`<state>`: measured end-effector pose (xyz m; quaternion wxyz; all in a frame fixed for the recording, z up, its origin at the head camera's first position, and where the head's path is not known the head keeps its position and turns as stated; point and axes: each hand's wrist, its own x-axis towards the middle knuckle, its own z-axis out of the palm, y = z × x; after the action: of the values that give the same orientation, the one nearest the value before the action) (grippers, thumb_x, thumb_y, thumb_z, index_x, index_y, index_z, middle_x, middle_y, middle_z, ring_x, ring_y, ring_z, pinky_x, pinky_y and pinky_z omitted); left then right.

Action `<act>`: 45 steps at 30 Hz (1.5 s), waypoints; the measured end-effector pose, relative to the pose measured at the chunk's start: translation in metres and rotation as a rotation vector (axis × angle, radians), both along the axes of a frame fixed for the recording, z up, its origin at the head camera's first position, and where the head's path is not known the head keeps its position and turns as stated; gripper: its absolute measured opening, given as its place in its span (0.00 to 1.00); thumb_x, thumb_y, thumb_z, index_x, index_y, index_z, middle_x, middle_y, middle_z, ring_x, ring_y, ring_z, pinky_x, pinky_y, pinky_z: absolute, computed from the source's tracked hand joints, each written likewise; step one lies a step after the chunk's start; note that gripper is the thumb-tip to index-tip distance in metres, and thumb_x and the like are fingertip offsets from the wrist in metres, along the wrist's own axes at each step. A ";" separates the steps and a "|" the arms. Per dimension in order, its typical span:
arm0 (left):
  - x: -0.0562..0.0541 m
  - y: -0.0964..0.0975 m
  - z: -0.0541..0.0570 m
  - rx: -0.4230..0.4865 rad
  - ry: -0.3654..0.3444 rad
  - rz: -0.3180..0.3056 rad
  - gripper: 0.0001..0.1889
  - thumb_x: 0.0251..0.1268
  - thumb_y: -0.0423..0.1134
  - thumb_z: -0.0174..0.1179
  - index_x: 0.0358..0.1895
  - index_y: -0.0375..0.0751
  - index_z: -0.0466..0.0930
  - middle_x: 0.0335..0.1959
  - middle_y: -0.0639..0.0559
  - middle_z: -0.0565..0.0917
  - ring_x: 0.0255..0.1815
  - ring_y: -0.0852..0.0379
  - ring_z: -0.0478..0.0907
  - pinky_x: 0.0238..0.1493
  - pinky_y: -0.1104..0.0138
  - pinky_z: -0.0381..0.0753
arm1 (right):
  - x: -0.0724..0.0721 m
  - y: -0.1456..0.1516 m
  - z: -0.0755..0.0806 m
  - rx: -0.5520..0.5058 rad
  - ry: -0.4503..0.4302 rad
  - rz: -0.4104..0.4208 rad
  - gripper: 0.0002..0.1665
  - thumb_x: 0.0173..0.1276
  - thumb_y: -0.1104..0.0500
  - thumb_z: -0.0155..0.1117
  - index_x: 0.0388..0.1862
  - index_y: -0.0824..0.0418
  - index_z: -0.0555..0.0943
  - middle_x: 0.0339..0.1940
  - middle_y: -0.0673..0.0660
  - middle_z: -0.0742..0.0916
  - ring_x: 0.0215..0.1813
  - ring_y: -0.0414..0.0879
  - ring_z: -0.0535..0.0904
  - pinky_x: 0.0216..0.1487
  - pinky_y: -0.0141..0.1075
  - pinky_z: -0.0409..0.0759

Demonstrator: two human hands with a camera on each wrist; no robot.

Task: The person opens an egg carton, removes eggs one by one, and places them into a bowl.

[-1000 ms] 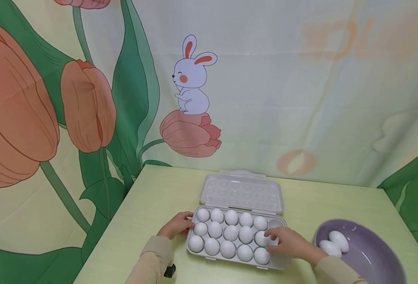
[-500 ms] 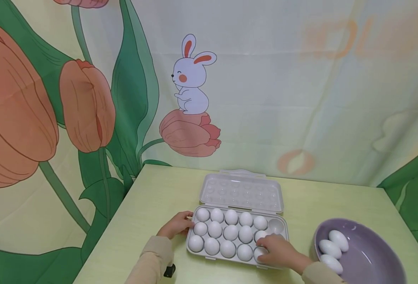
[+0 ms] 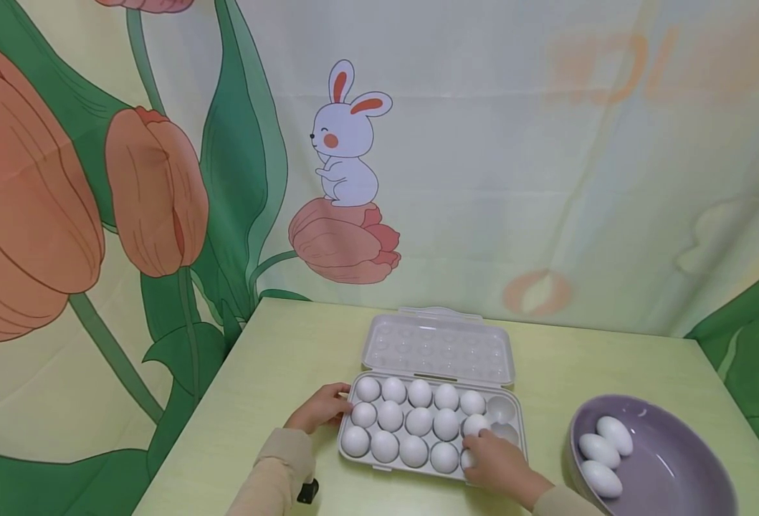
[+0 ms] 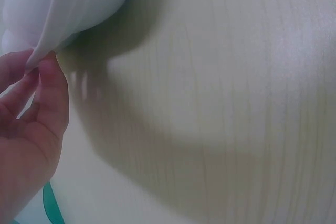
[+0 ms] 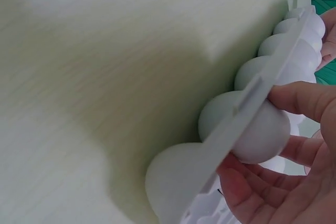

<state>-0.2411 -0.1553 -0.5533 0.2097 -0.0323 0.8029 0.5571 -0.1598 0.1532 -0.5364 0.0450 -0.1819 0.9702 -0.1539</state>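
In the head view, a pale plastic egg box (image 3: 382, 468) lies with its lid (image 3: 437, 347) folded back, most cups filled with white eggs. My left hand (image 3: 322, 408) is at the box's left end; the left wrist view shows thumb and fingers pinching its rim (image 4: 44, 35). Over the front right part of the box is my right hand (image 3: 503, 467). Its thumb and fingers are curled round an egg (image 5: 265, 129) in the front row, which still sits in its cup. Two cups (image 3: 502, 411) in the right column hold no egg; the front right cup is hidden by the hand.
A purple bowl (image 3: 669, 444) with three white eggs (image 3: 600, 451) visible stands to the right of the box. A small black object (image 3: 308, 491) shows beside the left sleeve. A printed cloth (image 3: 456, 179) hangs behind the table (image 3: 302, 337).
My right hand has moved left and slightly down, from above the right column onto the front-row egg. The sleeve has uncovered a third egg in the bowl. My left hand has stayed put.
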 end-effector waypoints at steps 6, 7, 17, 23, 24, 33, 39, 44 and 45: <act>-0.001 0.000 0.000 0.000 0.006 -0.002 0.20 0.54 0.27 0.50 0.53 0.30 0.68 0.30 0.45 0.76 0.26 0.57 0.74 0.29 0.65 0.76 | -0.002 -0.002 -0.004 -0.015 -0.009 -0.057 0.16 0.39 0.54 0.65 0.30 0.58 0.77 0.25 0.53 0.73 0.22 0.45 0.68 0.19 0.38 0.65; -0.001 0.000 0.000 0.000 0.007 -0.002 0.20 0.54 0.27 0.50 0.53 0.30 0.68 0.30 0.45 0.76 0.26 0.57 0.74 0.29 0.65 0.76 | -0.002 -0.002 -0.005 -0.009 -0.009 -0.062 0.17 0.39 0.54 0.65 0.30 0.57 0.77 0.25 0.53 0.73 0.22 0.45 0.68 0.19 0.38 0.65; 0.001 0.000 0.002 -0.001 -0.007 -0.001 0.20 0.54 0.28 0.51 0.53 0.30 0.68 0.31 0.44 0.76 0.28 0.55 0.75 0.30 0.64 0.77 | -0.002 0.005 0.000 -0.033 0.007 -0.075 0.18 0.38 0.53 0.64 0.32 0.57 0.77 0.26 0.52 0.75 0.24 0.44 0.68 0.22 0.37 0.67; -0.001 0.000 -0.003 -0.003 0.007 -0.009 0.20 0.54 0.27 0.50 0.53 0.29 0.67 0.30 0.46 0.76 0.26 0.57 0.74 0.29 0.65 0.76 | -0.007 0.014 0.016 -0.058 0.004 -0.118 0.18 0.39 0.54 0.62 0.33 0.57 0.78 0.26 0.52 0.76 0.26 0.44 0.70 0.24 0.38 0.69; -0.001 0.000 -0.003 -0.006 0.009 -0.009 0.20 0.54 0.27 0.50 0.53 0.29 0.68 0.29 0.46 0.75 0.25 0.57 0.74 0.29 0.66 0.76 | -0.008 0.015 0.018 -0.064 0.007 -0.124 0.18 0.39 0.54 0.62 0.33 0.57 0.78 0.26 0.53 0.76 0.25 0.44 0.70 0.24 0.38 0.69; -0.005 -0.003 -0.008 -0.010 0.014 -0.019 0.20 0.54 0.29 0.51 0.54 0.30 0.67 0.32 0.42 0.76 0.28 0.55 0.75 0.30 0.63 0.77 | -0.017 0.036 0.039 -0.057 0.029 -0.176 0.19 0.38 0.54 0.63 0.35 0.55 0.77 0.29 0.54 0.79 0.26 0.46 0.73 0.24 0.39 0.70; -0.012 -0.009 -0.020 0.026 0.039 -0.062 0.20 0.55 0.32 0.54 0.53 0.34 0.69 0.31 0.44 0.76 0.28 0.55 0.76 0.30 0.64 0.77 | -0.023 0.050 0.053 -0.091 0.026 -0.186 0.21 0.40 0.55 0.62 0.37 0.58 0.77 0.29 0.56 0.77 0.25 0.46 0.71 0.24 0.37 0.68; -0.004 -0.003 -0.005 0.005 0.018 -0.025 0.21 0.55 0.29 0.50 0.54 0.28 0.66 0.32 0.42 0.75 0.28 0.55 0.75 0.31 0.64 0.77 | -0.026 0.061 0.063 -0.100 0.039 -0.194 0.21 0.42 0.54 0.62 0.39 0.59 0.77 0.30 0.56 0.77 0.26 0.45 0.70 0.25 0.36 0.67; -0.002 -0.001 -0.003 0.005 0.012 -0.019 0.21 0.55 0.29 0.50 0.54 0.28 0.66 0.32 0.43 0.75 0.28 0.55 0.75 0.31 0.64 0.77 | -0.026 0.064 0.065 -0.102 0.039 -0.195 0.22 0.42 0.54 0.62 0.39 0.59 0.77 0.30 0.57 0.77 0.26 0.45 0.71 0.25 0.36 0.67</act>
<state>-0.2434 -0.1565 -0.5566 0.2101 -0.0209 0.8029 0.5574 -0.1861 0.2168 -0.4711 0.0017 -0.0915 0.9749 -0.2032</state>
